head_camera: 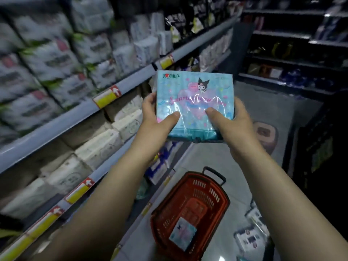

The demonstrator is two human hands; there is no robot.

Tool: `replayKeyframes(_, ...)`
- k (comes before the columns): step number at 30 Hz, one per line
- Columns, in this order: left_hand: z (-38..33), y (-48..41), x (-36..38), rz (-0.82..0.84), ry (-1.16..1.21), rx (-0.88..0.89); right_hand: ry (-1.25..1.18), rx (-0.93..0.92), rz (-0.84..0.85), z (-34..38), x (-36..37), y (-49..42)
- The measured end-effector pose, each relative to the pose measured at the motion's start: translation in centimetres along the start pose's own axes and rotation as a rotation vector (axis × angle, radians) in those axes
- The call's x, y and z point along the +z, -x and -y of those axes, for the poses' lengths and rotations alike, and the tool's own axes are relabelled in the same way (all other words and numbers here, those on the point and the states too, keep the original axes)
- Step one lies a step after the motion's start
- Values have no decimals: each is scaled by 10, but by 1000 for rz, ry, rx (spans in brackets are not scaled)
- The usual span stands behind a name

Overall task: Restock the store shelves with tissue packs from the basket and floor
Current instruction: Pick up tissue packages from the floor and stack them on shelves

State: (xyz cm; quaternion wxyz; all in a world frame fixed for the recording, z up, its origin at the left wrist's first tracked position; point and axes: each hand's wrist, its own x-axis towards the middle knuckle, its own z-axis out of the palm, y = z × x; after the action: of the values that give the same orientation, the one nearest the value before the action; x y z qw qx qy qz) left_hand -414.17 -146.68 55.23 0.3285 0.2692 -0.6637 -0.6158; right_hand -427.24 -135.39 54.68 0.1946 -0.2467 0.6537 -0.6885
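Observation:
A light-blue tissue pack (194, 91) with a cartoon figure and pink heart print is held up in front of me at shelf height. My left hand (156, 119) grips its left edge, thumb on top. My right hand (231, 123) grips its right edge, thumb pressing the wrapper. Below, a red plastic basket (212, 202) stands on the floor with one small blue pack (182, 236) lying inside. More packs (252, 234) lie on the floor at the lower right. The store shelves (75, 113) on my left hold rows of white tissue packs.
Yellow and red price strips (107, 96) line the shelf edges. A dark shelving unit (293, 59) fills the far right. A brown round stool or bin (265, 134) stands on the pale tiled floor beyond the basket. The aisle is dim.

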Motion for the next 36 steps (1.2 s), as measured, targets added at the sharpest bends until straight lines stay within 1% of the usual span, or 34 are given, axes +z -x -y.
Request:
replayKeyframes(5, -45, 13, -43, -218, -53, 104, -38, -109, 229, 42, 51, -20)
replayKeyframes(10, -83, 38, -87, -433, -93, 202, -103, -198, 456, 78, 110, -18)
replayKeyframes(14, -112, 56, -125, -581, -192, 272, -192, -243, 591, 107, 160, -11)
replayKeyframes(16, -129, 64, -144, -650, -241, 328, -245, -275, 642, 123, 187, -6)
replayKeyframes(19, -157, 72, -172, -759, -304, 365, -299, -318, 713, 151, 224, 1)
replayKeyframes(23, -195, 77, -212, -837, -406, 404, -300, -389, 766, 189, 270, 7)
replayKeyframes(27, -229, 74, -258, -939, -623, 438, -279, -490, 802, 221, 322, 11)
replayKeyframes(28, -234, 71, -271, -994, -713, 433, -269, -524, 794, 228, 336, 11)
replayKeyframes(31, -251, 64, -311, -1231, -1032, 440, -185, -665, 715, 247, 378, 16)
replayKeyframes(33, -263, 60, -331, -1304, -1165, 397, -138, -718, 676, 261, 406, 17)
replayKeyframes(36, -275, 57, -362, -1320, -1219, 223, -30, -779, 671, 282, 447, 14)
